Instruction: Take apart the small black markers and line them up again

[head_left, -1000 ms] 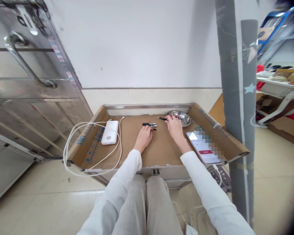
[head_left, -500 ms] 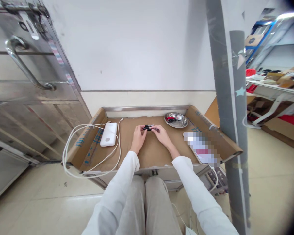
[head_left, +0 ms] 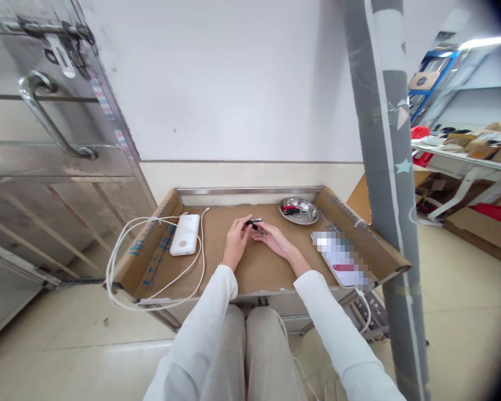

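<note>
Over the middle of the cardboard-lined tray [head_left: 217,267], my two hands meet around a small bunch of black pens [head_left: 254,221]. My left hand [head_left: 235,240] has its fingers closed on the left end of the pens. My right hand [head_left: 275,239] comes in from the other side, its thumb and curled fingers at the pens' right end and underside. Fingers cover much of the bunch, so how many pens there are cannot be made out. Behind to the right, a round steel dish [head_left: 304,216] contains red and black pen-like items [head_left: 291,210].
A white power bank [head_left: 184,235] lies left with a looped white cable [head_left: 112,273] hanging over the tray's edge. At right rests a phone [head_left: 342,262], its screen blurred, with a cable plugged in. A grey wrapped pillar [head_left: 384,139] stands beside the tray's right side.
The pens have turned from lying level between both hands to a tilted pose. My right hand has rolled so its fingers sit lower, under the pens. The view has shifted slightly.
</note>
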Demonstrator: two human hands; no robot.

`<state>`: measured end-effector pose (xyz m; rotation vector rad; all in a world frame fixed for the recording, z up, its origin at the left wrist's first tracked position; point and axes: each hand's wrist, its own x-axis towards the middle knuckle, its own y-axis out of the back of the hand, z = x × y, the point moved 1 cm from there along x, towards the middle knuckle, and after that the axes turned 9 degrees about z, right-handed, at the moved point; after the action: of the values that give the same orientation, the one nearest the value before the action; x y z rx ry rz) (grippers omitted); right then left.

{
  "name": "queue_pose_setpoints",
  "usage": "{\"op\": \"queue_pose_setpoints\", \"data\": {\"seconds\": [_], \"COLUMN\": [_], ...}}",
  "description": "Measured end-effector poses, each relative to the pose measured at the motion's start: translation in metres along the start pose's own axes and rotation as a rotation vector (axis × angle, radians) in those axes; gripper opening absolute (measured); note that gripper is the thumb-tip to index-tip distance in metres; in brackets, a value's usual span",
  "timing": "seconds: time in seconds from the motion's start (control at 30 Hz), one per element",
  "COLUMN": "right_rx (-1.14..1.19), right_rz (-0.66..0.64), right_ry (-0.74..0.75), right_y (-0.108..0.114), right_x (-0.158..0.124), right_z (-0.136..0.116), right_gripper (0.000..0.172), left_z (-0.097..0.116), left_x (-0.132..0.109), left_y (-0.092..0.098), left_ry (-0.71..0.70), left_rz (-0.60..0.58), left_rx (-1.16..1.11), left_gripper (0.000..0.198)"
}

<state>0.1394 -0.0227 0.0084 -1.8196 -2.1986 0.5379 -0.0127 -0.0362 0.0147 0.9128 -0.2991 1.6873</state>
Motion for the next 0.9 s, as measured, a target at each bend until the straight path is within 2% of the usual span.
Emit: {"op": "queue_pose_setpoints", "data": {"seconds": [0.3,0.67,0.8,0.9], "right_rx": [-0.001,-0.089,-0.227,-0.470], "right_rz": [0.161,0.277,0.358,0.506], "right_ry": [0.118,0.201,0.318,0.473], "right_y": [0.011,0.013,0.015,0.016], "right_x": [0.002,-0.001,0.000,-0.005], "right_z": [0.001,0.000,0.000,-0.003], "right_gripper": [0.029,0.040,0.042,0.040], "left_z": [0.004,0.003,0.000,-0.006], "left_x": [0.000,0.000,-0.001,-0.004], "left_y": [0.005,0.005,0.005,0.003], "left_ry": [0.042,0.085,0.104,0.139], "left_rz": [0.156,0.201,0.170,0.055], "left_rx": [0.006,0.031,0.016,-0.016], "left_gripper": [0.025,0.022,0.022,0.016]}}
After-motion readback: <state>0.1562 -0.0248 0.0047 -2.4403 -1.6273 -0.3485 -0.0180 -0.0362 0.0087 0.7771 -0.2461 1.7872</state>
